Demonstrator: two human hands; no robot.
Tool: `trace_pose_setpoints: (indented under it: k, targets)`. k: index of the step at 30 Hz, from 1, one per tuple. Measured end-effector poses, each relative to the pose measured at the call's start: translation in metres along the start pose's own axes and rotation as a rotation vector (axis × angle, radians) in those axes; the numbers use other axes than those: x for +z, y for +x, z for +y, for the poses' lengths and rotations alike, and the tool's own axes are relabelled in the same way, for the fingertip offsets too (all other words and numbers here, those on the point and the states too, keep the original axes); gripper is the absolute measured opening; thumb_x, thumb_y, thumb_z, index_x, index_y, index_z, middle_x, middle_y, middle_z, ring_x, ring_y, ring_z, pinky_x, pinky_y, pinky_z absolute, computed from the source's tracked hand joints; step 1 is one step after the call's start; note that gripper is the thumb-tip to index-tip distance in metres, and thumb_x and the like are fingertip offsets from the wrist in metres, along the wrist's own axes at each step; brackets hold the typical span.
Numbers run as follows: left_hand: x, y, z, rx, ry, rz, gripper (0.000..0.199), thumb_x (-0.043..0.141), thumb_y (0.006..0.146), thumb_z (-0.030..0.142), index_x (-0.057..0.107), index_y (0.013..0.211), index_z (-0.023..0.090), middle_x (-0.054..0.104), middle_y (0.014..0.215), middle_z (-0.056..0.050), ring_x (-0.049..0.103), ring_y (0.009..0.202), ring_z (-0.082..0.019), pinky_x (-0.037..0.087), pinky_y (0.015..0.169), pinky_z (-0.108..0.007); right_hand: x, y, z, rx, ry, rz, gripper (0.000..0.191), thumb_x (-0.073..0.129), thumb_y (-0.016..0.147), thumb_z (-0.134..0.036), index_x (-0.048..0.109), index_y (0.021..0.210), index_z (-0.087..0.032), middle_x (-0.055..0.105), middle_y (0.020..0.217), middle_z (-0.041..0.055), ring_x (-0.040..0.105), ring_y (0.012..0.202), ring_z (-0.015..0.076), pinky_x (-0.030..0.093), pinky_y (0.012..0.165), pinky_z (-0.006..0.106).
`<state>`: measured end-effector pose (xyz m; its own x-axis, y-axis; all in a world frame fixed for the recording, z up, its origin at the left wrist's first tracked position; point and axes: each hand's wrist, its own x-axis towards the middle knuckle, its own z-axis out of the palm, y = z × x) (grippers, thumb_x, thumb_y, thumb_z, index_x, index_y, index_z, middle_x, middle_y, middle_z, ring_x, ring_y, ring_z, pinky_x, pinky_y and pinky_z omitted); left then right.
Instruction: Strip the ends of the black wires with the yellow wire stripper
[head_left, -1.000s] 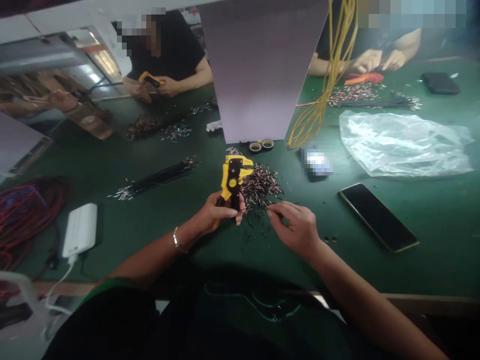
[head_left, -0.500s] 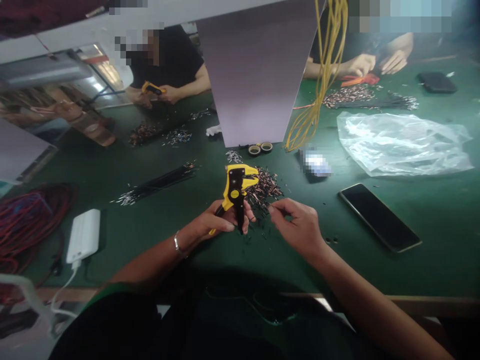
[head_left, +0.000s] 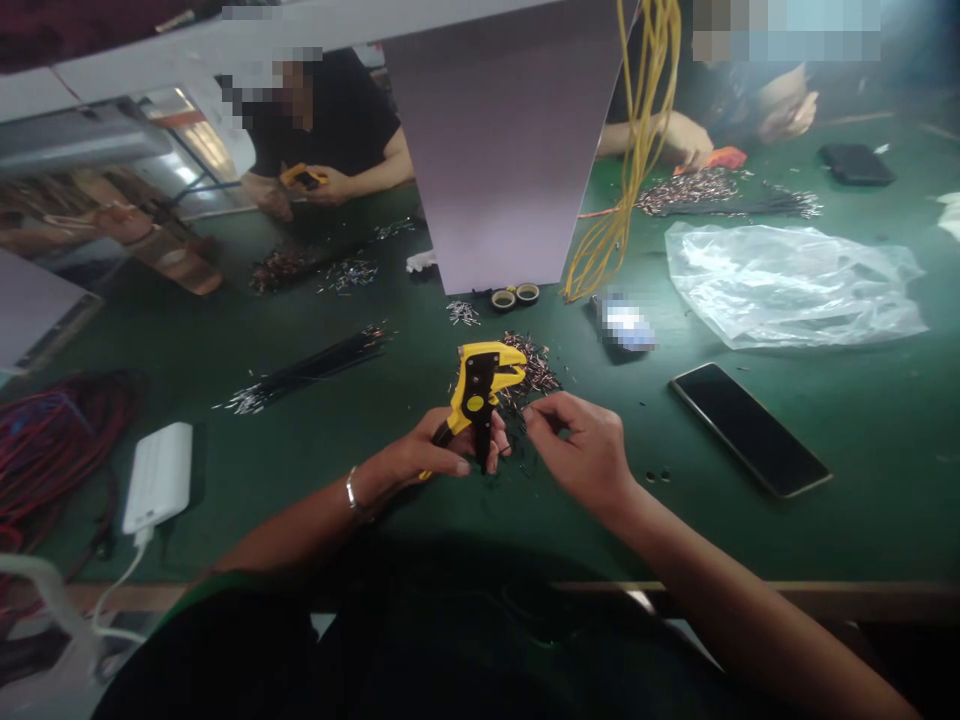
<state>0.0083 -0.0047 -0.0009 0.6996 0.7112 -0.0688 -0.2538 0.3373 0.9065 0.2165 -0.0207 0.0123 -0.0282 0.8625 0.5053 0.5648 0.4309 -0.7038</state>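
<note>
1. Head view, looking down onto a green bench point(head_left: 750, 545), both forearms reaching in from the near edge.
2. Left hand point(head_left: 439, 447): fingers closed firmly round the handles of a yellow wire stripper point(head_left: 480, 392). Tool upright in the fist, off the bench, its head tilted away and angled toward the right hand, a placement that keeps it clear of the wires below.
3. Right hand point(head_left: 577, 450): thumb and forefinger almost closed in a small pinch, just beside the stripper's head and above scattered wire bits. Anything in the pinch too thin to tell.
4. Heap of cut wires point(head_left: 531, 362) just beyond the hands, within easy reach of both.
5. Off to the left, a black wire bundle point(head_left: 307, 368) and a white power bank point(head_left: 157, 478); to the right, a phone point(head_left: 750, 428) and a plastic bag point(head_left: 787, 285). All well to the sides, leaving the middle free for the hands.
6. Across the bench, a co-worker's hands point(head_left: 315, 185) around another yellow stripper point(head_left: 304, 178).
</note>
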Motion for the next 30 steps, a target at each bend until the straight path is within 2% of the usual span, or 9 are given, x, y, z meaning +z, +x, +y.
trace_pose_setpoints:
  k: [7, 17, 24, 30]
  targets:
    - [0.0, -0.001, 0.0, -0.011, 0.013, -0.012, 0.049, 0.076, 0.063, 0.015, 0.065, 0.111, 0.012, 0.068, 0.1, -0.012, 0.064, 0.084, -0.022, 0.05, 0.081, -0.039, 0.008, 0.001, -0.006, 0.033, 0.024, -0.027, 0.021, 0.054, 0.081, -0.016, 0.061, 0.062, -0.019, 0.063, 0.054, -0.0016, 0.054, 0.049, 0.0098, 0.043, 0.052, 0.022]
    - [0.002, 0.0, 0.001, 0.011, 0.14, -0.001, 0.03, 0.078, 0.065, 0.023, 0.068, 0.091, 0.013, 0.067, 0.086, -0.008, 0.063, 0.081, -0.021, 0.051, 0.079, -0.037, 0.011, -0.001, -0.01, 0.071, 0.082, -0.055, 0.02, 0.055, 0.08, -0.017, 0.059, 0.061, -0.021, 0.064, 0.053, -0.0033, 0.053, 0.047, 0.0101, 0.042, 0.05, 0.023]
    - [-0.001, -0.001, 0.0, 0.009, 0.204, -0.005, 0.038, 0.077, 0.07, 0.022, 0.066, 0.105, 0.013, 0.066, 0.092, -0.008, 0.064, 0.083, -0.02, 0.05, 0.082, -0.037, 0.015, -0.003, -0.01, 0.069, 0.114, -0.034, 0.02, 0.054, 0.08, -0.016, 0.06, 0.061, -0.02, 0.063, 0.052, -0.0034, 0.052, 0.045, 0.0093, 0.041, 0.048, 0.022]
    - [-0.005, -0.002, -0.006, 0.017, 0.282, -0.012, 0.037, 0.077, 0.073, 0.025, 0.064, 0.106, 0.013, 0.067, 0.099, -0.011, 0.064, 0.087, -0.022, 0.052, 0.084, -0.039, 0.016, -0.004, -0.008, 0.077, 0.086, -0.036, 0.021, 0.055, 0.08, -0.018, 0.058, 0.059, -0.021, 0.061, 0.052, -0.0032, 0.051, 0.046, 0.0097, 0.041, 0.049, 0.022]
